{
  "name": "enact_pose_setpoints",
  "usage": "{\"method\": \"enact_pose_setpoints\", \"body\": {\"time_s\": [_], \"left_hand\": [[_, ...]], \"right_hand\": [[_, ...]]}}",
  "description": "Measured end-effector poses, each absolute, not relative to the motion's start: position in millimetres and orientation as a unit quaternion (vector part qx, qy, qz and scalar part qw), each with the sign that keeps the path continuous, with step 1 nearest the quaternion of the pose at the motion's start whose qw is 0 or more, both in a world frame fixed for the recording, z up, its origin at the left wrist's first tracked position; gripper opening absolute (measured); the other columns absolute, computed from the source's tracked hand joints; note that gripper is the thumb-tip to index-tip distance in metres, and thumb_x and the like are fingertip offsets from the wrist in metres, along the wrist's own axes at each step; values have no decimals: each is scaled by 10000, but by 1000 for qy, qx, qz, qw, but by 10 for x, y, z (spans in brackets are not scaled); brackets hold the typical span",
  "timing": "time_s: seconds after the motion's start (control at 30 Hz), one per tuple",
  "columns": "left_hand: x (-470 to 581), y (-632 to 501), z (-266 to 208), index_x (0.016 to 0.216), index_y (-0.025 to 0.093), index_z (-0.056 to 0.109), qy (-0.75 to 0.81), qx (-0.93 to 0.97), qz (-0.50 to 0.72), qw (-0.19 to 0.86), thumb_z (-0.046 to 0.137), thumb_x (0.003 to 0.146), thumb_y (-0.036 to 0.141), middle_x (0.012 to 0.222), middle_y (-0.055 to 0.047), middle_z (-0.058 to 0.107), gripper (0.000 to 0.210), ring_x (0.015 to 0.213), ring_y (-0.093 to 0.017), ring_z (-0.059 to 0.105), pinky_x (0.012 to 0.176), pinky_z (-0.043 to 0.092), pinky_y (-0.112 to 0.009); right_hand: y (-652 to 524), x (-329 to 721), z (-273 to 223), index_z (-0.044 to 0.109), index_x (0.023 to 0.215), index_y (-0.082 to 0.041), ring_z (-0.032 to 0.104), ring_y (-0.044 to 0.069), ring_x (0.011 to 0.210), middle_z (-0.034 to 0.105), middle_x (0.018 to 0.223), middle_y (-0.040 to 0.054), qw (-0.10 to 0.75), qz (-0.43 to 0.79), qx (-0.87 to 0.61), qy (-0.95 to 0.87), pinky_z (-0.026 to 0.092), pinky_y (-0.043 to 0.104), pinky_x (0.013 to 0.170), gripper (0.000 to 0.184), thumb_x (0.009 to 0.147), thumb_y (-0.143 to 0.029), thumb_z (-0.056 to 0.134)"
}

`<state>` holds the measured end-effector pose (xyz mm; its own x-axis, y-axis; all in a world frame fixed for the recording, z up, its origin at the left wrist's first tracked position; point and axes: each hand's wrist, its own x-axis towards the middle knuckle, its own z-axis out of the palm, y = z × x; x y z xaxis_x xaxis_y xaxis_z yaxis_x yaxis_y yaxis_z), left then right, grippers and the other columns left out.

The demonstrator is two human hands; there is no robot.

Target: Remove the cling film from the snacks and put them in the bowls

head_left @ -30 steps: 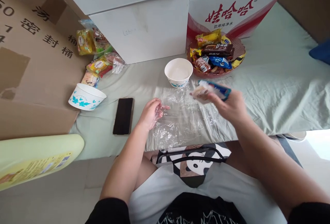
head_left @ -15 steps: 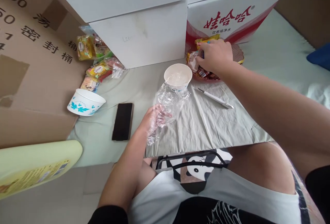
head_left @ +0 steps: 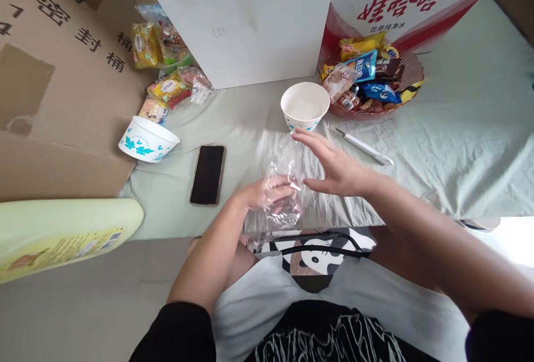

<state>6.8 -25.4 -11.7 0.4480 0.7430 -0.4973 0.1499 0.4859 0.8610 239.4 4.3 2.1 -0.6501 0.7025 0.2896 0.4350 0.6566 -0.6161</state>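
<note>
My left hand [head_left: 277, 191] is closed on a crinkled clear plastic bag [head_left: 283, 214], which covers part of the fingers and hangs at the table's front edge. Just to its right, my right hand [head_left: 334, 164] holds nothing that I can see, thumb and fingers apart. Its fingertips point at the front of a white paper bowl [head_left: 306, 123] with blue leaf prints; I cannot tell whether they touch the film. Behind the bowl, to the right, a reddish basket [head_left: 362, 114] carries several wrapped snacks [head_left: 362, 67]. A white pen-like cutter [head_left: 362, 147] lies beyond my right hand.
A phone [head_left: 207, 174] lies left of my left hand. A second paper bowl [head_left: 148, 139] leans tilted near packaged snacks [head_left: 167, 88] and a brown carton [head_left: 62, 145]. White boxes [head_left: 250, 34] stand at the back. A pale yellow container [head_left: 70, 234] is at the left edge.
My right hand has left the snack basket and come back toward my left hand, its fingers now spread. The plastic bag has been drawn nearer, away from the bowl. The view has shifted.
</note>
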Motion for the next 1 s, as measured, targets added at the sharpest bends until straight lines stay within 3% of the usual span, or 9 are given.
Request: {"method": "enact_pose_setpoints", "body": {"time_s": [0.1,0.17,0.33,0.47,0.57,0.67,0.77,0.83,1.0], "left_hand": [[55,-294,-88,776,217,704,390,514,63,762,778,776,447,777,-74,799,241,360,-122,524,406,402,-274],[33,-291,-95,787,224,671,397,524,66,751,751,811,459,789,-72,801,249,353,-117,516,411,390,-272],[118,-284,-144,759,205,623,354,552,-9,755,723,861,441,792,-59,787,276,380,-89,461,448,365,-272],[200,-264,-142,782,180,641,283,596,-79,747,719,874,372,826,-40,773,227,523,-96,516,547,411,-264],[49,-199,-101,839,184,587,332,573,-2,750,681,891,462,841,-46,770,297,484,-76,486,495,358,-249],[-221,-101,-55,953,200,551,382,538,149,736,769,791,518,845,-44,766,419,487,-65,498,497,353,-230],[-421,7,-78,1173,206,556,423,538,224,694,877,659,365,878,-45,760,627,656,-121,629,618,468,-244],[-472,80,-153,1249,212,564,502,539,293,609,826,713,329,930,-57,751,608,748,-151,674,686,515,-272],[-422,113,-305,1134,225,627,619,524,544,216,586,936,547,1104,-79,710,381,1007,-201,702,912,554,-367]], "right_hand": [[-157,2408,-166,436,1503,-222,672,291,1212,710,1103,87,253,337,-335,-843,486,546,1140,656,878,-282,625],[-207,2481,-221,442,1486,-220,725,238,991,668,909,27,267,372,-362,-812,567,469,1021,596,908,-261,583],[-238,2497,-210,369,1573,-253,532,325,1403,538,1452,149,338,313,-369,-808,453,549,1177,807,811,-207,632],[-274,2418,-176,380,1573,-266,656,275,1255,687,1040,51,292,391,-296,-821,514,513,1114,775,836,-147,586],[-308,2562,-166,657,1220,-251,707,189,800,594,743,-30,328,394,-345,-786,596,384,891,392,841,-152,640],[-334,2784,-180,668,824,-235,596,142,609,582,670,-35,389,346,-401,-754,574,355,805,48,837,-194,691],[-344,2896,-212,659,780,-236,618,166,629,641,695,-4,425,302,-436,-734,512,311,639,62,826,-211,692],[-337,2894,-234,656,761,-239,618,169,623,646,680,-3,433,261,-449,-737,484,301,602,72,801,-188,688],[-293,2808,-279,651,741,-241,565,152,581,613,658,-6,450,160,-499,-723,460,293,567,117,764,-130,620]]}}
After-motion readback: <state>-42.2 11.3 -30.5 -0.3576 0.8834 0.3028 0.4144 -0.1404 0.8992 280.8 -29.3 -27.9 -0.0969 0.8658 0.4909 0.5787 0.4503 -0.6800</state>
